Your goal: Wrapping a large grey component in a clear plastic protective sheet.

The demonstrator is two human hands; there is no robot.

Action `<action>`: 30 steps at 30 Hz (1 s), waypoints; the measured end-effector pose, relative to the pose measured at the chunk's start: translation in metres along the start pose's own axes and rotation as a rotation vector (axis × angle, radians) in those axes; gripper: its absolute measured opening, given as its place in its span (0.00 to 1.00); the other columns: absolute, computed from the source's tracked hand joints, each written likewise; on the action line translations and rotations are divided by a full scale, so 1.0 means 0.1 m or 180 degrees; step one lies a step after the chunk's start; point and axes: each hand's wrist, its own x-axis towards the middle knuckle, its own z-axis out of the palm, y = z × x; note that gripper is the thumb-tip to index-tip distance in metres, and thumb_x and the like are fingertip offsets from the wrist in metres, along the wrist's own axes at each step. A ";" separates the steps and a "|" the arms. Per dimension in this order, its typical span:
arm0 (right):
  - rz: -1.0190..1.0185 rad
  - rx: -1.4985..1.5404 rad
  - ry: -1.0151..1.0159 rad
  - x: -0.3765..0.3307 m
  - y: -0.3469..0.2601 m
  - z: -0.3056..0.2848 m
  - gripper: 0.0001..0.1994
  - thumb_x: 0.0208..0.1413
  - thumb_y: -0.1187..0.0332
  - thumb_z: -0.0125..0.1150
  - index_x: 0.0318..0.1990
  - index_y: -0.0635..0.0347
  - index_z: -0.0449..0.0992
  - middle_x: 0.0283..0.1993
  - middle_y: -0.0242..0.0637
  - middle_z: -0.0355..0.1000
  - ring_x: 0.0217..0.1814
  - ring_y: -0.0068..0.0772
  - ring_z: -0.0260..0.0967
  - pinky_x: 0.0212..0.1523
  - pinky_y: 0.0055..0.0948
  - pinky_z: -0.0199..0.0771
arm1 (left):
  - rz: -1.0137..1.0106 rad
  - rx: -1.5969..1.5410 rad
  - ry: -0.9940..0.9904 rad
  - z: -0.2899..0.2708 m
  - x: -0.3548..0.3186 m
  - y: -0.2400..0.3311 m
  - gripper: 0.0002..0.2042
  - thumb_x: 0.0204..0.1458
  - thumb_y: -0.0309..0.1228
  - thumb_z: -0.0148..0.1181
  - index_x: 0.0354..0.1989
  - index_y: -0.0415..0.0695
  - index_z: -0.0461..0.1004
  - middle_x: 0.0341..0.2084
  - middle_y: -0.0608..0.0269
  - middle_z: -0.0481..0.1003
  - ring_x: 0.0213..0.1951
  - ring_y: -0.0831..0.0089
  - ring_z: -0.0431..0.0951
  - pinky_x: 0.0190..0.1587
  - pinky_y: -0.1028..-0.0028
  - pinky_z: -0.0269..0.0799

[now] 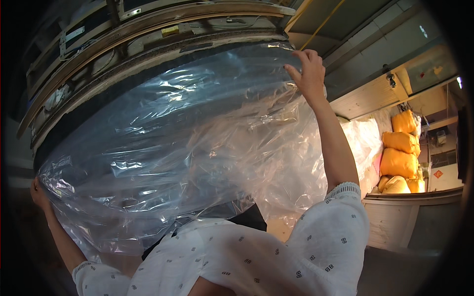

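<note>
A wide sheet of clear plastic film (163, 143) is stretched out in front of me, wrinkled and shiny, over a dark surface. Bunched film meets my left hand (39, 194) at the far left, and the fingers there are closed on it, though partly hidden. My right hand (312, 74) reaches to the film's far right corner. Its thumb and fingers are bent but apart, touching the film's edge, with a gap between thumb and forefinger. Toward the right the film turns looser and more crumpled.
A long machine frame (148, 34) with rails runs along the far side. Several orange bundles (399, 163) are stacked at the right beyond a sill. A yellow cord (323, 23) hangs at the upper right. More pale plastic (363, 140) lies beyond my right forearm.
</note>
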 end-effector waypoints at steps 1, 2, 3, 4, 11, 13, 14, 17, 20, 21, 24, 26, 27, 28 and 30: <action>-0.0013 -0.0033 -0.0014 0.02 0.13 0.10 0.12 0.48 0.62 0.62 0.34 0.61 0.73 0.33 0.33 0.70 0.32 0.33 0.66 0.33 0.28 0.65 | 0.0036 -0.0039 0.0003 0.03 0.02 0.03 0.17 0.55 0.42 0.50 0.42 0.43 0.75 0.38 0.58 0.75 0.43 0.67 0.73 0.47 0.73 0.64; 0.0697 0.1759 -0.1313 0.03 0.31 0.20 0.12 0.49 0.62 0.61 0.35 0.60 0.72 0.30 0.29 0.68 0.30 0.28 0.64 0.32 0.24 0.63 | 0.0020 -0.0141 -0.0142 0.04 0.03 0.05 0.16 0.55 0.42 0.49 0.43 0.44 0.75 0.39 0.58 0.75 0.42 0.66 0.73 0.47 0.73 0.64; 0.1420 0.3566 -0.2623 0.03 0.39 0.28 0.11 0.51 0.63 0.60 0.37 0.59 0.72 0.28 0.25 0.67 0.27 0.22 0.62 0.31 0.20 0.62 | 0.0001 -0.0141 -0.0166 0.02 0.03 0.09 0.16 0.55 0.42 0.49 0.43 0.44 0.75 0.39 0.58 0.75 0.42 0.66 0.73 0.47 0.73 0.64; 0.1878 0.3925 -0.2863 0.13 0.30 0.19 0.09 0.51 0.63 0.61 0.34 0.57 0.72 0.26 0.20 0.64 0.26 0.13 0.58 0.30 0.15 0.59 | -0.0102 -0.0111 -0.0194 -0.01 0.01 0.12 0.17 0.55 0.43 0.49 0.43 0.44 0.75 0.39 0.58 0.75 0.43 0.66 0.73 0.48 0.73 0.64; 0.1361 0.2068 -0.1612 0.24 0.13 1.16 0.10 0.46 0.59 0.60 0.31 0.52 0.77 0.29 0.30 0.72 0.31 0.27 0.69 0.32 0.27 0.66 | -0.0017 -0.0135 0.0042 -0.28 -0.06 0.09 0.17 0.55 0.42 0.50 0.47 0.45 0.73 0.45 0.59 0.73 0.47 0.67 0.71 0.50 0.73 0.62; 0.1755 0.1881 -0.1464 0.26 -0.03 1.15 0.10 0.44 0.57 0.60 0.30 0.51 0.77 0.30 0.34 0.73 0.33 0.34 0.71 0.35 0.31 0.68 | -0.0439 -0.0665 0.0033 -0.52 -0.15 0.30 0.18 0.56 0.41 0.48 0.48 0.42 0.72 0.46 0.60 0.72 0.48 0.69 0.70 0.52 0.75 0.61; 0.1508 0.1756 -0.1377 0.27 -0.05 1.12 0.10 0.44 0.57 0.60 0.30 0.52 0.77 0.29 0.34 0.74 0.33 0.34 0.71 0.35 0.31 0.68 | -0.0569 -0.0938 0.0082 -0.74 -0.19 0.34 0.19 0.56 0.41 0.48 0.49 0.41 0.71 0.47 0.59 0.71 0.49 0.69 0.69 0.52 0.76 0.60; 0.1449 0.1738 -0.1440 0.31 -0.04 1.02 0.11 0.44 0.58 0.60 0.30 0.53 0.77 0.28 0.33 0.73 0.33 0.33 0.71 0.35 0.30 0.68 | -0.1057 -0.1945 -0.0156 -1.43 -0.52 0.90 0.20 0.57 0.39 0.48 0.52 0.38 0.68 0.51 0.56 0.68 0.50 0.69 0.68 0.53 0.74 0.61; 0.1563 0.2025 -0.1370 0.25 -0.07 1.13 0.10 0.44 0.60 0.61 0.31 0.54 0.76 0.28 0.34 0.72 0.32 0.33 0.70 0.35 0.29 0.67 | -0.0244 -0.1035 -0.0359 -1.87 -0.86 0.99 0.18 0.58 0.35 0.46 0.52 0.37 0.66 0.50 0.57 0.68 0.50 0.69 0.68 0.53 0.74 0.61; 0.1485 0.2171 -0.1180 0.24 -0.07 1.21 0.09 0.44 0.62 0.62 0.31 0.55 0.76 0.28 0.34 0.71 0.32 0.32 0.70 0.35 0.29 0.67 | 0.0653 0.0055 -0.0533 -1.96 -0.96 0.87 0.17 0.58 0.35 0.45 0.52 0.37 0.66 0.49 0.58 0.68 0.50 0.70 0.67 0.53 0.74 0.60; 0.1150 0.2600 -0.1592 0.29 0.09 1.41 0.08 0.45 0.66 0.61 0.32 0.57 0.75 0.28 0.35 0.71 0.32 0.30 0.69 0.35 0.29 0.67 | -0.1523 -0.1985 -0.0655 -1.86 -1.06 0.40 0.20 0.57 0.41 0.48 0.53 0.41 0.66 0.50 0.64 0.67 0.50 0.73 0.66 0.52 0.76 0.57; 0.0509 0.2323 -0.1402 0.47 0.17 1.27 0.08 0.46 0.67 0.60 0.32 0.60 0.75 0.33 0.38 0.69 0.38 0.30 0.66 0.41 0.26 0.65 | -0.1508 -0.2491 -0.0358 -1.71 -1.03 0.21 0.20 0.56 0.42 0.50 0.53 0.44 0.67 0.49 0.66 0.67 0.51 0.75 0.64 0.53 0.76 0.56; 0.0542 0.2670 -0.1288 0.59 0.32 1.21 0.08 0.47 0.67 0.60 0.34 0.59 0.75 0.34 0.35 0.67 0.41 0.27 0.65 0.43 0.24 0.64 | -0.1510 -0.3104 -0.0242 -1.55 -0.86 0.00 0.18 0.56 0.41 0.50 0.51 0.45 0.67 0.49 0.66 0.67 0.52 0.75 0.64 0.54 0.76 0.56; 0.1081 0.3197 -0.1191 0.68 0.44 1.07 0.07 0.50 0.67 0.59 0.35 0.58 0.75 0.34 0.30 0.68 0.40 0.23 0.64 0.43 0.22 0.64 | -0.1612 -0.3072 0.0015 -1.41 -0.74 0.26 0.18 0.56 0.40 0.51 0.50 0.43 0.67 0.47 0.65 0.68 0.51 0.75 0.64 0.54 0.76 0.57; 0.1557 0.4386 -0.0352 0.93 0.53 0.88 0.07 0.53 0.68 0.58 0.38 0.58 0.73 0.35 0.28 0.70 0.36 0.19 0.64 0.43 0.18 0.64 | -0.1065 -0.3754 -0.0013 -1.47 -0.30 0.01 0.18 0.56 0.40 0.51 0.51 0.42 0.66 0.46 0.64 0.68 0.48 0.74 0.67 0.52 0.76 0.60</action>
